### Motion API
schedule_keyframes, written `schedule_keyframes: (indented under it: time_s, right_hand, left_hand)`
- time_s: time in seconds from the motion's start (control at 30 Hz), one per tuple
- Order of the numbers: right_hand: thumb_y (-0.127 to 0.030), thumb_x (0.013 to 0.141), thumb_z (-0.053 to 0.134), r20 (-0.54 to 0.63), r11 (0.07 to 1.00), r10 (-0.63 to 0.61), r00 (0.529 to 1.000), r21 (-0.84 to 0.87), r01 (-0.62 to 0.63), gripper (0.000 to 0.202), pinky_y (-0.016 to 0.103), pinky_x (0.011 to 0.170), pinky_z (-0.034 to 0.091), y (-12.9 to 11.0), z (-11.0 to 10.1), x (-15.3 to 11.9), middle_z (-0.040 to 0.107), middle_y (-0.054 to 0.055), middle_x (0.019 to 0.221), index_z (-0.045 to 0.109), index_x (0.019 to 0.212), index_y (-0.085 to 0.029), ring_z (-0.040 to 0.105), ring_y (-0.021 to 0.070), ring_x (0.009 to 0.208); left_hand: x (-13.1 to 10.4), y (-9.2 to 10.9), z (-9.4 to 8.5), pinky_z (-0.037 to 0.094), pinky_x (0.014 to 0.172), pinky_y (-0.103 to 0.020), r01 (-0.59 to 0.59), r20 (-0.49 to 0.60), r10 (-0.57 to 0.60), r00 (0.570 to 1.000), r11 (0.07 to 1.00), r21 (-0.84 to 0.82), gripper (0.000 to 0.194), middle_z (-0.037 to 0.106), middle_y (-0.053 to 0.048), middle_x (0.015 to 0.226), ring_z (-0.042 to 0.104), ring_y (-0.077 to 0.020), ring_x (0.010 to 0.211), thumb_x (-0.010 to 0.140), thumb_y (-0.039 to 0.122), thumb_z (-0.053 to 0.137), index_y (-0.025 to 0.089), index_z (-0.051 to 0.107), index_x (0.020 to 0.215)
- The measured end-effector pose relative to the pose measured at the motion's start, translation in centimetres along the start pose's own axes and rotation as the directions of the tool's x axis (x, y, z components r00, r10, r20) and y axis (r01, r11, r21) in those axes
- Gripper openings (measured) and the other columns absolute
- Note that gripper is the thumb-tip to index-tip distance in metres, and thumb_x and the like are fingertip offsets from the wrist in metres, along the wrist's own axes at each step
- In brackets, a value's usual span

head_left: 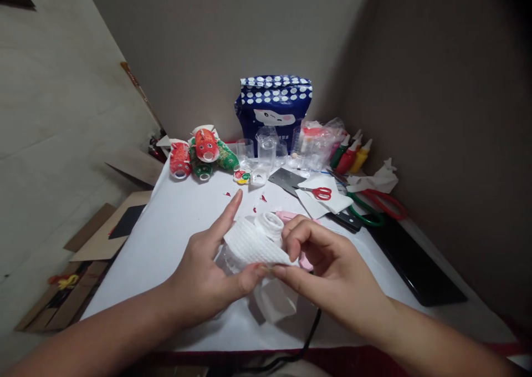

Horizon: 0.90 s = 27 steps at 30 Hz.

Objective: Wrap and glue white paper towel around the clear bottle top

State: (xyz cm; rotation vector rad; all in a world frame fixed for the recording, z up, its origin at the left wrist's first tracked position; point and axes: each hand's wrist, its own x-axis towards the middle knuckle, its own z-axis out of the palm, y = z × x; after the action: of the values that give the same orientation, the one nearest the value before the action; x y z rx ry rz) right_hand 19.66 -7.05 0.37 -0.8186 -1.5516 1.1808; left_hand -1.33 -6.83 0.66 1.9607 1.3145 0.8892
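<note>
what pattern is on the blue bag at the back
White dots along its top; best seen in the head view

A white-covered table (137, 274) carries four red and green figures (206, 146) at far left, and a blue bag (275, 108) at far centre. Red scissors (322, 193) and paint bottles (349, 156) lie far right, a black slab (419, 263) nearer.

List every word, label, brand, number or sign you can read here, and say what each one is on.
Blue bag: small white characters on its lower front, too small and blurred to read.
Paint bottles: no lettering that I can make out.
No other text can be read in this view.
</note>
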Motion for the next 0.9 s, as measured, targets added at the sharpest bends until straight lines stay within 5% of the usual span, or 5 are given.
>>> schedule_keyframes:
  time_s: [0.2,0.43,0.7,0.9]
  right_hand:
    - [-0.021,0.076,0.077,-0.056,0.995,0.060,0.997,0.087,-0.055,0.025,0.028,0.076,0.045,0.0,-0.2,-0.1,0.055,-0.004,0.080,0.053,0.081,-0.024,0.055,0.0138,0.080]
    - [-0.020,0.082,0.071,-0.139,0.999,-0.028,0.990,-0.022,0.025,0.014,0.025,0.072,0.044,0.0,0.2,-0.5,0.059,-0.005,0.077,0.058,0.078,-0.023,0.055,0.0107,0.074]
    - [-0.017,0.081,0.072,-0.199,0.999,-0.037,0.979,0.018,0.042,0.015,0.023,0.077,0.045,0.9,0.5,0.0,0.058,-0.005,0.082,0.057,0.082,-0.023,0.056,0.0099,0.078]
    - [-0.023,0.087,0.064,-0.119,0.996,0.044,0.992,0.078,-0.034,0.022,0.020,0.059,0.041,1.1,0.4,0.5,0.055,-0.005,0.081,0.058,0.108,-0.028,0.052,0.0090,0.070]
  left_hand:
    - [0.0,-0.4,0.2,0.044,0.106,-0.042,-0.070,-0.019,0.069,0.997,0.993,-0.098,0.099,0.066,-0.008,0.128,0.061,-0.0311,0.118,0.078,0.062,0.065,0.021,0.017,0.154]
    - [0.0,-0.5,1.4,0.052,0.089,-0.046,-0.101,-0.015,0.100,0.995,0.960,-0.262,0.106,0.065,-0.012,0.128,0.068,-0.0281,0.103,0.086,0.065,0.052,0.031,-0.026,0.148]
    - [-0.1,-0.6,1.4,0.052,0.085,-0.044,-0.067,-0.041,0.062,0.997,0.985,-0.160,0.089,0.062,-0.012,0.131,0.068,-0.0264,0.100,0.094,0.048,0.046,0.031,-0.021,0.150]
    - [-0.1,-0.5,1.3,0.056,0.081,-0.038,-0.071,-0.052,0.069,0.996,0.996,-0.048,0.090,0.069,-0.007,0.121,0.070,-0.0219,0.093,0.093,0.045,0.048,0.030,-0.018,0.152]
